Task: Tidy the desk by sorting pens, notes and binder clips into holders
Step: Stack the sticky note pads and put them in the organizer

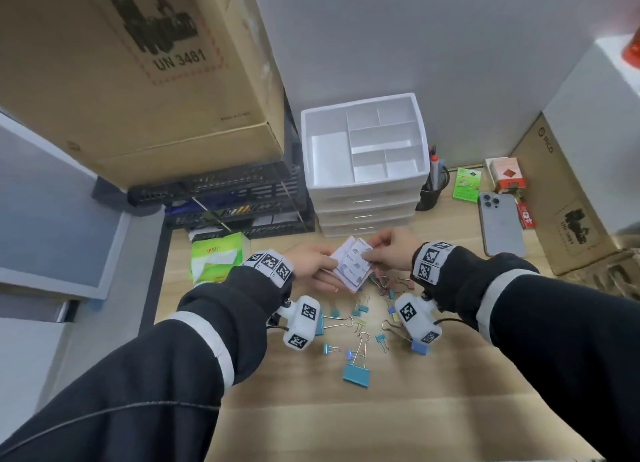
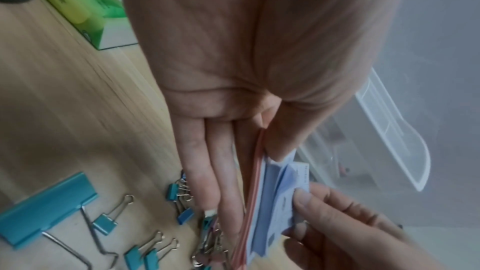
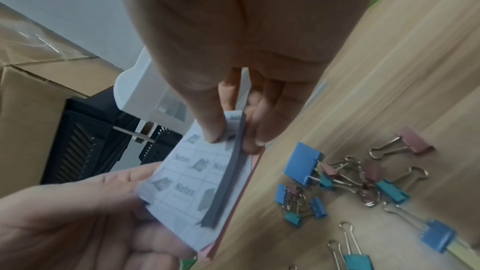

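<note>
Both hands hold a stack of note pads [image 1: 351,264] above the wooden desk [image 1: 346,409], in front of the white drawer organizer [image 1: 363,142]. My left hand [image 1: 317,265] grips the stack from the left, thumb on top, fingers underneath. My right hand [image 1: 388,250] pinches the top pad's corner. In the right wrist view the pad [image 3: 192,184] reads "Notes", with a pink pad beneath. In the left wrist view the stack [image 2: 275,208] shows edge-on. Several coloured binder clips [image 1: 358,357] lie scattered on the desk below the hands. Pens stand in a black cup [image 1: 431,187] beside the organizer.
A large cardboard box [image 1: 138,73] sits on black mesh trays [image 1: 235,201] at the left. A green tissue pack [image 1: 216,253] lies beside them. A phone [image 1: 500,222], small boxes [image 1: 467,182] and another carton [image 1: 568,198] occupy the right side.
</note>
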`<state>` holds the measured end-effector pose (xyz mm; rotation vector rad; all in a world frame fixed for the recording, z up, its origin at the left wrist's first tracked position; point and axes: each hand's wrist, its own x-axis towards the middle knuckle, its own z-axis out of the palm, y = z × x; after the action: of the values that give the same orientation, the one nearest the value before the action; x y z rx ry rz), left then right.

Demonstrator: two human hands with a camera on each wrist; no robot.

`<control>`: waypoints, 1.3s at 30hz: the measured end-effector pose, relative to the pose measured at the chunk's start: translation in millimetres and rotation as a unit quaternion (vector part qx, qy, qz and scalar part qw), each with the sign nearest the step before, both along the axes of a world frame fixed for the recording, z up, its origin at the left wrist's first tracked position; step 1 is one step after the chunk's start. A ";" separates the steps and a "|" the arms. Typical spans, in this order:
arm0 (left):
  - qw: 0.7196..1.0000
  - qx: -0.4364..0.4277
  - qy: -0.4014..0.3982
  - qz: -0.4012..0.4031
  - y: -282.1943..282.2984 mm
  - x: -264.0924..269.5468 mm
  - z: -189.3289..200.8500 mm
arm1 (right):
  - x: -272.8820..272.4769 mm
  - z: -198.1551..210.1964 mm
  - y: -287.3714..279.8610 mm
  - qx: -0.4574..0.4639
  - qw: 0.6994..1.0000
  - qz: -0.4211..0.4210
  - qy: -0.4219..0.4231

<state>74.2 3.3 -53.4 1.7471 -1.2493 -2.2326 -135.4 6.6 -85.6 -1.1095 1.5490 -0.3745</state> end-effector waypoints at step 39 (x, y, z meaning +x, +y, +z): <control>0.978 -0.160 -0.015 0.136 -85.7 23.4 107.3 | 34.7 159.9 -113.8 -0.153 0.975 0.152 0.052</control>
<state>97.6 -82.5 53.8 1.7116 -1.2096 -1.7533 -100.7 -107.3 74.3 -1.6051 1.4112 -0.3580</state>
